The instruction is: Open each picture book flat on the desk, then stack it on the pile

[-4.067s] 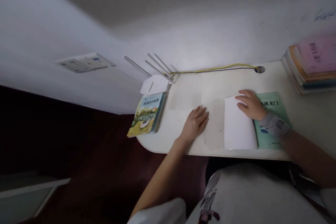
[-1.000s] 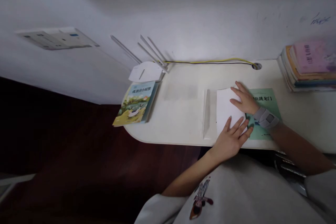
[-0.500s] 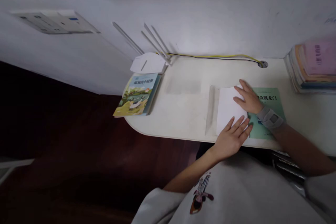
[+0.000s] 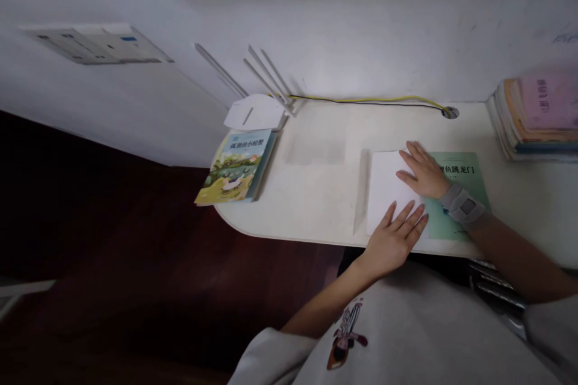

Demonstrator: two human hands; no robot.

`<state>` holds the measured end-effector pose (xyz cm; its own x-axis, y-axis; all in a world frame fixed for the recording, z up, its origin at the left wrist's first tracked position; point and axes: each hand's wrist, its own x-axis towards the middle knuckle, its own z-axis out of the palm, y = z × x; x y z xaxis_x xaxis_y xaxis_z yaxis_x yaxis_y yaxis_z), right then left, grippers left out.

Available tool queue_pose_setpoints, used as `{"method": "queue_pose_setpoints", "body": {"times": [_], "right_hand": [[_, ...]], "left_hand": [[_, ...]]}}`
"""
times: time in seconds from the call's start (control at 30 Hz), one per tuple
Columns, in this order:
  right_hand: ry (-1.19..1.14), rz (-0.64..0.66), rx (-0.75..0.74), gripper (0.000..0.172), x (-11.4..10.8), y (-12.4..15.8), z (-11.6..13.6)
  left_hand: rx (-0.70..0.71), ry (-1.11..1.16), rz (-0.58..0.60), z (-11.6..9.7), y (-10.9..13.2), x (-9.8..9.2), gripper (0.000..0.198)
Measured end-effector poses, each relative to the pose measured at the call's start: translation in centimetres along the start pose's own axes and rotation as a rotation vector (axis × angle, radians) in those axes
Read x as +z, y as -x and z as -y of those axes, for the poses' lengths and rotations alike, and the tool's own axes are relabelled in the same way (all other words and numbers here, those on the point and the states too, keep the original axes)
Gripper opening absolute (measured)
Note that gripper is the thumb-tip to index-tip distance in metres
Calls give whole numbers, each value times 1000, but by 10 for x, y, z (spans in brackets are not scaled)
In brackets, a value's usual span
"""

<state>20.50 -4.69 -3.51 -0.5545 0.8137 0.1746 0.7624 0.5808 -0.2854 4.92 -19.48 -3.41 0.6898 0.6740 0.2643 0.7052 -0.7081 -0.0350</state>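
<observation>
A green-covered book lies near the front edge of the desk. A white sheet covers its left part, and a clear, film-like strip shows along the sheet's left side. My left hand reaches over the desk's front edge, fingers stretched out on the lower part of the sheet. Farther up, my right hand rests flat across the sheet and the green cover, with a grey band on its wrist. Both hands are open. Whether the sheet is joined to the book, I cannot tell.
A white router with several antennas stands at the back left, beside a colourful book. A yellow and a black cable run along the wall into a desk hole. Stacked books stand at the right.
Both hands have shifted slightly left along with the white sheet. More of the green cover's title now shows beside my right hand.
</observation>
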Motion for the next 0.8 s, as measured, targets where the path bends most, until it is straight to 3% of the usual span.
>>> {"method": "queue_pose_setpoints", "body": {"times": [0.23, 0.3, 0.37, 0.47, 0.57, 0.67, 0.8], "right_hand": [[107, 59, -27, 76, 1, 0, 7], [117, 55, -32, 76, 2, -1, 8], [121, 36, -12, 77, 3, -1, 10], [122, 12, 78, 83, 4, 12, 14], [119, -7, 87, 89, 6, 43, 23], [141, -52, 31, 88, 8, 76, 35], [148, -39, 10, 85, 8, 92, 48]], "left_hand": [[10, 17, -3, 0, 3, 3, 46], [-20, 18, -24, 4, 5, -2, 55], [-138, -16, -56, 12, 9, -9, 65], [-502, -88, -68, 32, 20, -19, 62], [-810, -19, 16, 55, 32, -21, 56], [-909, 215, 71, 69, 39, -17, 32], [-983, 663, -113, 72, 38, -17, 17]]}}
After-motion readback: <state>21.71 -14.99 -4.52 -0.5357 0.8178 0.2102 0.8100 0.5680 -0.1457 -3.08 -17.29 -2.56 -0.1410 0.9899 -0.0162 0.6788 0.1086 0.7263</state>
